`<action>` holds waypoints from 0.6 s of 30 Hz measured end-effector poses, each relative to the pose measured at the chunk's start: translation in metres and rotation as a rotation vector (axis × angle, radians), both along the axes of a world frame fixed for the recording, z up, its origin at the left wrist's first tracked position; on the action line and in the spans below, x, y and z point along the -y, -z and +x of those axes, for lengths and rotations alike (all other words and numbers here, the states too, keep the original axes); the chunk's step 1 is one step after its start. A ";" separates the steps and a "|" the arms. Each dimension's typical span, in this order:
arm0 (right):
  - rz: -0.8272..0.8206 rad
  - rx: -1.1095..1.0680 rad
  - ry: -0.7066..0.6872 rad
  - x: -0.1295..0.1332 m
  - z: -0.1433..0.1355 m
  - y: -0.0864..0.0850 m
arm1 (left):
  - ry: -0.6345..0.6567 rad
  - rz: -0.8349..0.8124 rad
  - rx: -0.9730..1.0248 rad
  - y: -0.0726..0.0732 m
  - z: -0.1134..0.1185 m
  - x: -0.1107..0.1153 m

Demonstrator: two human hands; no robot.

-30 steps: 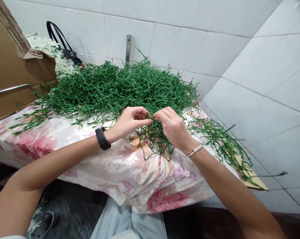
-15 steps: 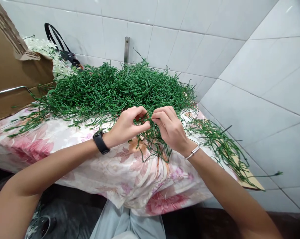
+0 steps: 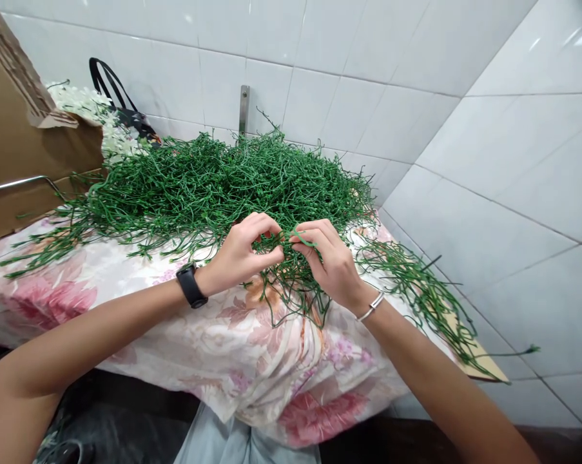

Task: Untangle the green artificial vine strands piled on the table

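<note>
In the head view, both hands meet over the front edge of a large heap of thin green artificial stems (image 3: 223, 180). My right hand (image 3: 332, 261) pinches a lighter green stem (image 3: 304, 239) between thumb and fingers. My left hand (image 3: 247, 248) faces it, fingers curled and thumb close below them, at the other end of that stem. The left fingertips are partly lost against the green behind. More loose stems (image 3: 295, 290) hang below the hands on the flowered cloth (image 3: 140, 283).
A torn cardboard box (image 3: 24, 122) stands at left with a metal bar (image 3: 20, 183) before it. White artificial flowers (image 3: 119, 138) and a dark bag (image 3: 135, 119) sit behind. More stems (image 3: 430, 296) lie on a board (image 3: 488, 368) at right. Tiled walls (image 3: 368, 38) enclose the back and right.
The light green stem now shows at my right fingertips. My hands remain close together, with the left slightly farther left. The whole view has shifted a little.
</note>
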State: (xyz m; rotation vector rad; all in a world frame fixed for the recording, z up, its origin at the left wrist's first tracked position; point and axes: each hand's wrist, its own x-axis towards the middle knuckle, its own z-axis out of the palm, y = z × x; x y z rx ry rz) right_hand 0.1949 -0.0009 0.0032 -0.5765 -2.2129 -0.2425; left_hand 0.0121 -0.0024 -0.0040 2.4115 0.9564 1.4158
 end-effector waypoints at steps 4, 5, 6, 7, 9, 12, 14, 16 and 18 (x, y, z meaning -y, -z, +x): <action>0.137 0.076 0.058 0.003 0.002 -0.003 | 0.078 0.032 -0.018 0.000 0.000 0.001; 0.184 0.093 0.083 0.004 0.003 -0.004 | 0.094 0.036 -0.021 0.000 0.000 0.002; 0.230 0.110 0.106 0.005 0.003 -0.005 | 0.101 0.037 -0.021 -0.001 0.001 0.002; 0.266 0.125 0.125 0.005 0.004 -0.005 | 0.100 0.035 -0.018 -0.001 0.001 0.003; 0.313 0.151 0.143 0.006 0.005 -0.006 | 0.097 0.025 -0.013 -0.001 0.002 0.003; 0.342 0.162 0.139 0.005 0.006 -0.007 | 0.107 0.013 -0.010 0.001 0.003 0.001; 0.341 0.177 0.135 0.004 0.006 -0.006 | 0.110 0.020 -0.006 0.003 0.004 0.000; 0.330 0.201 0.135 0.002 0.006 -0.006 | 0.103 0.029 -0.002 0.005 0.004 -0.002; 0.325 0.226 0.141 0.002 0.004 -0.005 | 0.091 0.025 -0.002 0.006 0.004 -0.004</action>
